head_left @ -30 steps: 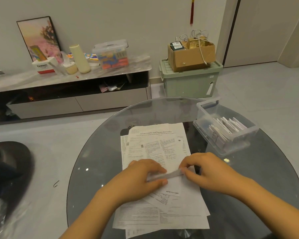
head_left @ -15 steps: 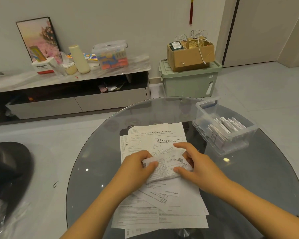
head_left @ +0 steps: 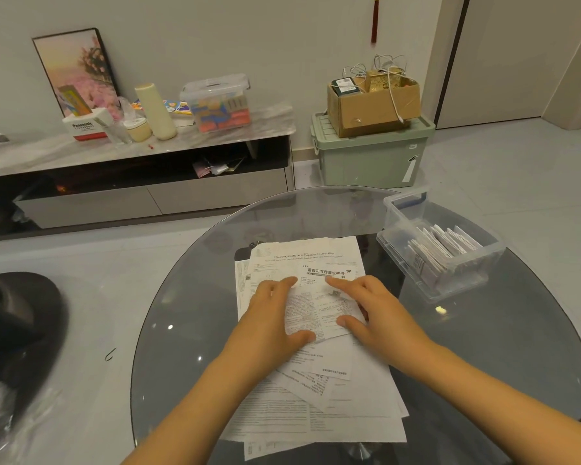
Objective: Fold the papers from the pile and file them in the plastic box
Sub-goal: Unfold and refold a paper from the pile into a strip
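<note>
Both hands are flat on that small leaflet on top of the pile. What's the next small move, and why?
Probably fold the leaflet in half again. It lies spread on the paper pile, the left hand and right hand pressing its edges with straight fingers. It looks wider than the folded papers standing in the plastic box, so one more fold seems needed before filing it.

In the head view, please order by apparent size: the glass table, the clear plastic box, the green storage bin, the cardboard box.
1. glass table
2. green storage bin and clear plastic box: similar; the plastic box is nearer, so unsure
3. cardboard box
</note>
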Demonstrator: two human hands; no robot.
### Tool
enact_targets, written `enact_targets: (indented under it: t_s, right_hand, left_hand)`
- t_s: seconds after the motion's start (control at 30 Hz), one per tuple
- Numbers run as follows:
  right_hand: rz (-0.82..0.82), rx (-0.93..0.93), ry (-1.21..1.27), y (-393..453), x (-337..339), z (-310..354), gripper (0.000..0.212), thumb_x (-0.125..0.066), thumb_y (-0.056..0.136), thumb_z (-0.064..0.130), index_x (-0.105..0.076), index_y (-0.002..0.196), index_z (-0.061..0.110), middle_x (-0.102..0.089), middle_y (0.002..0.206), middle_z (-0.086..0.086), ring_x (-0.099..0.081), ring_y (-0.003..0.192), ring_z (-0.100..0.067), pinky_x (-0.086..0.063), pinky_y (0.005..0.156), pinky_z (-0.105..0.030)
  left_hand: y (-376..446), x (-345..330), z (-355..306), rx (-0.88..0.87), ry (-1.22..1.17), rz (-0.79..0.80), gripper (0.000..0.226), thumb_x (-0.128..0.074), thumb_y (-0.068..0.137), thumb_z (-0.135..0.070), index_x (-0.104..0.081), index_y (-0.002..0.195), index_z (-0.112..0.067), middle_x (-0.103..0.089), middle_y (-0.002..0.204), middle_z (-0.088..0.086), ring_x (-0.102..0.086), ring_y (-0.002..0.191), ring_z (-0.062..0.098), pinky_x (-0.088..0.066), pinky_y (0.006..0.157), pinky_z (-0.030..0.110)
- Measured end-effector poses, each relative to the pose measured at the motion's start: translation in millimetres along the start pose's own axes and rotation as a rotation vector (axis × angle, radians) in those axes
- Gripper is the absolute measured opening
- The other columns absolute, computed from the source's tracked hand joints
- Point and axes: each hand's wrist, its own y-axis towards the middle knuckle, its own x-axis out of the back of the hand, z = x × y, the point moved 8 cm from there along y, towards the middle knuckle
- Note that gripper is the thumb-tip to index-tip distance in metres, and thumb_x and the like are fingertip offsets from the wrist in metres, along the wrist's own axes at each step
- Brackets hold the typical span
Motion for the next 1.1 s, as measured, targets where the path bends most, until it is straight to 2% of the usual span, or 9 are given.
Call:
enact_targets:
  t_s: [0.07, 0.17, 0.27, 0.43, 0.5, 0.57, 0.63, 0.7, 1.1]
  right_hand:
    - [0.016, 0.020, -0.063, 0.6, -1.6, -0.7, 0.040, -0.061, 0.089, 0.028, -0.054, 0.129, 0.029, -0.038, 0.122, 0.009, -0.040, 0.094, 0.002, -0.031, 0.081, -0.001]
    - [0.089, 0.034, -0.153, 0.4, -4.9, -1.3, 0.041, -0.059, 0.088, 0.037, -0.056, 0.128, 0.026, -0.031, 0.134, 0.009, -0.031, 0.106, 0.000, -0.026, 0.095, -0.010]
    - [0.169, 0.071, -0.217, -0.7, -3.3, 1.2, 0.052, -0.058, 0.085, 0.050, -0.050, 0.132, 0.030, -0.026, 0.140, 0.014, -0.025, 0.118, -0.003, -0.023, 0.106, -0.021]
    - [0.210, 0.209, -0.407, -1.8, -0.9, 3.4, 0.053, -0.049, 0.087, 0.056, -0.045, 0.136, 0.035, -0.039, 0.141, 0.018, -0.023, 0.130, -0.008, -0.016, 0.108, -0.030]
    - [0.165, 0.297, -0.448, -3.9, 1.0, 10.3, 0.043, -0.048, 0.087, 0.053, -0.060, 0.122, 0.032, -0.056, 0.128, 0.013, -0.044, 0.122, -0.012, -0.031, 0.101, -0.034]
    - [0.094, 0.393, -0.485, -6.9, 3.9, 21.7, 0.036, -0.044, 0.084, 0.048, -0.072, 0.098, 0.030, -0.069, 0.103, 0.012, -0.063, 0.097, -0.012, -0.049, 0.082, -0.031]
    - [0.067, 0.418, -0.476, -9.6, 4.3, 27.4, 0.035, -0.042, 0.085, 0.043, -0.074, 0.085, 0.030, -0.071, 0.088, 0.014, -0.066, 0.082, -0.009, -0.054, 0.069, -0.027]
    - [0.084, 0.407, -0.445, -11.0, 2.1, 29.1, 0.034, -0.041, 0.088, 0.040, -0.072, 0.082, 0.028, -0.070, 0.081, 0.013, -0.064, 0.077, -0.009, -0.054, 0.068, -0.029]
    - [-0.006, 0.435, -0.418, -15.5, 6.2, 30.8, 0.032, -0.042, 0.088, 0.035, -0.073, 0.088, 0.025, -0.070, 0.074, 0.009, -0.064, 0.065, -0.012, -0.053, 0.059, -0.029]
  left_hand:
    - [-0.2, -2.6, 0.6, -0.033, 0.070, 0.015, 0.075, -0.069, 0.078, -0.048, -0.030, 0.141, -0.037, -0.008, 0.149, -0.012, -0.020, 0.136, 0.011, -0.032, 0.107, 0.029]
    - [-2.1, -4.3, -3.5, -0.128, 0.227, 0.030, 0.061, -0.063, 0.078, -0.058, -0.045, 0.132, -0.037, 0.000, 0.154, -0.009, 0.001, 0.142, 0.012, -0.007, 0.116, 0.035]
    - [-3.2, -8.2, -8.2, -0.173, 0.315, 0.060, 0.062, -0.057, 0.080, -0.061, -0.045, 0.135, -0.034, -0.012, 0.152, -0.012, -0.005, 0.140, 0.010, 0.002, 0.111, 0.030]
    - [-6.7, -7.8, -20.6, -0.240, 0.310, 0.064, 0.050, -0.050, 0.090, -0.050, -0.046, 0.136, -0.030, -0.038, 0.136, -0.016, -0.024, 0.119, 0.004, -0.010, 0.108, 0.022]
    - [-8.4, -8.0, -22.6, -0.253, 0.293, 0.067, 0.049, -0.051, 0.090, -0.049, -0.045, 0.135, -0.031, -0.039, 0.134, -0.017, -0.025, 0.119, 0.004, -0.012, 0.104, 0.019]
    - [-8.4, -9.7, -24.0, -0.268, 0.293, 0.079, 0.048, -0.051, 0.089, -0.049, -0.047, 0.134, -0.032, -0.040, 0.134, -0.017, -0.029, 0.122, 0.005, -0.015, 0.101, 0.017]
    - [-8.1, -11.3, -26.5, -0.291, 0.307, 0.088, 0.044, -0.051, 0.090, -0.048, -0.050, 0.132, -0.033, -0.042, 0.136, -0.016, -0.033, 0.125, 0.007, -0.020, 0.102, 0.020]
    - [-7.8, -11.3, -28.7, -0.300, 0.306, 0.089, 0.038, -0.048, 0.094, -0.042, -0.054, 0.130, -0.033, -0.043, 0.140, -0.014, -0.035, 0.127, 0.008, -0.025, 0.104, 0.023]
    - [-15.9, -4.1, -31.2, -0.265, 0.227, 0.114, 0.032, -0.042, 0.099, -0.036, -0.064, 0.120, -0.030, -0.057, 0.128, -0.011, -0.049, 0.117, 0.008, -0.042, 0.095, 0.027]
